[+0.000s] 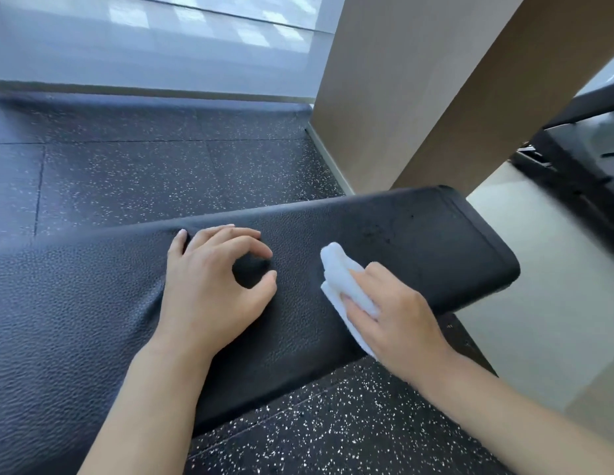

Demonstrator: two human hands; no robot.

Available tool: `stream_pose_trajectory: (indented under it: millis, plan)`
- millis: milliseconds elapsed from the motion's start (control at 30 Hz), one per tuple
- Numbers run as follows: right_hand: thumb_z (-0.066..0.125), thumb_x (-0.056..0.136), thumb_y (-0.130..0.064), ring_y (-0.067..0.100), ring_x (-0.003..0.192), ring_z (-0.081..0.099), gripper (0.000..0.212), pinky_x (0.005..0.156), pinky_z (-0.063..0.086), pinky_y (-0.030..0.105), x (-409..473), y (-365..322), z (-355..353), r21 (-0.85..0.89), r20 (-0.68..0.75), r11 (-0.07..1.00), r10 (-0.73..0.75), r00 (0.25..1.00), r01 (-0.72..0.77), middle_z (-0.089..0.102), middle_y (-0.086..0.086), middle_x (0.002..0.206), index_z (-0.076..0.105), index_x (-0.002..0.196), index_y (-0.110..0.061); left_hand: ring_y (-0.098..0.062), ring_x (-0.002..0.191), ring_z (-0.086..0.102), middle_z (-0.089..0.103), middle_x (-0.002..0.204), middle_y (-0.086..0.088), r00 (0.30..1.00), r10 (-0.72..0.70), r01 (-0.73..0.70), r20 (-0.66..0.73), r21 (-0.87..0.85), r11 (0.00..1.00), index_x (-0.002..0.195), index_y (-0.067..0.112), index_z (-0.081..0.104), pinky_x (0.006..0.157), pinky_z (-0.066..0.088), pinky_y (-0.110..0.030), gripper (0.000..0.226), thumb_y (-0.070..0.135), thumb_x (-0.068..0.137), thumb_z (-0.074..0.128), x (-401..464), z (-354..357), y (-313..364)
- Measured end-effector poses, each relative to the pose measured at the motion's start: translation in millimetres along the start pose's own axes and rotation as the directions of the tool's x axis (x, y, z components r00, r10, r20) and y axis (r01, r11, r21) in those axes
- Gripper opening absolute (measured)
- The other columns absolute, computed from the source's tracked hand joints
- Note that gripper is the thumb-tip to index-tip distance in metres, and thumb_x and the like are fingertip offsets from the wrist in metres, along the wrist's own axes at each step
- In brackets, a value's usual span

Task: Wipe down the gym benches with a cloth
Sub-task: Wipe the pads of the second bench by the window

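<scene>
- The black padded bench point(384, 234) is lying across the speckled floor point(144, 173), its left end running out of view.
- The right hand point(394, 313) is gripping a folded white cloth point(336, 269) on the pad, fingers hiding part of it.
- The left hand point(213, 286) is resting on the bench, fingers loosely curled, holding nothing.

Dark rubber floor point(168, 173) with white speckles all over, laid in big tiles. A tan pillar point(412, 84) stands on it; left of the pillar there's a pale frosted window wall point(144, 39), right of it some black gym machine point(583, 156) on lighter flooring point(545, 303).
</scene>
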State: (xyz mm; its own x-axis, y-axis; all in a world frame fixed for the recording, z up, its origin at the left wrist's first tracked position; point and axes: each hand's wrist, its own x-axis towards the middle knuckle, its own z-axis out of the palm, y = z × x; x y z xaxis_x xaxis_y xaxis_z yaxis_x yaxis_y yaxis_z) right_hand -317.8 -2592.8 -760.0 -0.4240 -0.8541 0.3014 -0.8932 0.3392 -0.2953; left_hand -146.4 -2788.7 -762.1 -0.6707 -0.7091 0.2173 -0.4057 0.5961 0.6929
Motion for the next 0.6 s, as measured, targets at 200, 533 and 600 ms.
stream_pose_trajectory:
  millis: [200, 533, 600]
  plan:
    - [0.052, 0.094, -0.041, 0.012, 0.062, 0.034, 0.014, 0.051, 0.029, 0.027, 4.7, -5.8, 8.6, 0.045, -0.151, 0.999, 0.035, 0.988, -0.029, 0.034, -0.009, 0.077, 0.059, 0.097, -0.030, -0.007, 0.128, 0.053, 0.064, 0.122, 0.028, 1.000, 0.023, -0.024, 0.021, 0.056, 0.998, 0.098, 0.042, 0.073, 0.123, 0.023, -0.062, 0.025, 0.053, 0.075, 0.070, -1.8, 0.2, 2.4]
    - [0.054, 0.092, -0.040, 0.012, 0.064, 0.038, 0.022, 0.051, 0.033, 0.029, 17.2, 4.5, 15.3, 0.047, -0.100, 0.998, -0.031, 0.994, 0.035, 0.035, -0.011, 0.080, 0.067, 0.094, -0.022, -0.021, 0.148, 0.042, 0.057, 0.148, 0.012, 0.994, 0.007, -0.031, 0.107, 0.223, 0.974, 0.130, 0.030, 0.067, 0.122, 0.025, -0.061, 0.038, 0.033, 0.093, 0.058, -20.9, 45.7, 55.3]
    - [0.058, 0.095, -0.043, 0.013, 0.065, 0.044, 0.023, 0.051, 0.038, 0.030, 20.7, 6.9, 16.2, 0.061, -0.101, 0.997, -0.044, 0.994, 0.050, 0.037, -0.011, 0.080, 0.068, 0.096, -0.023, -0.018, 0.152, 0.037, 0.053, 0.151, 0.015, 0.995, 0.016, -0.038, 0.097, 0.236, 0.971, 0.136, 0.028, 0.061, 0.124, 0.022, -0.060, 0.042, 0.034, 0.096, 0.053, -25.2, 57.8, 64.5]
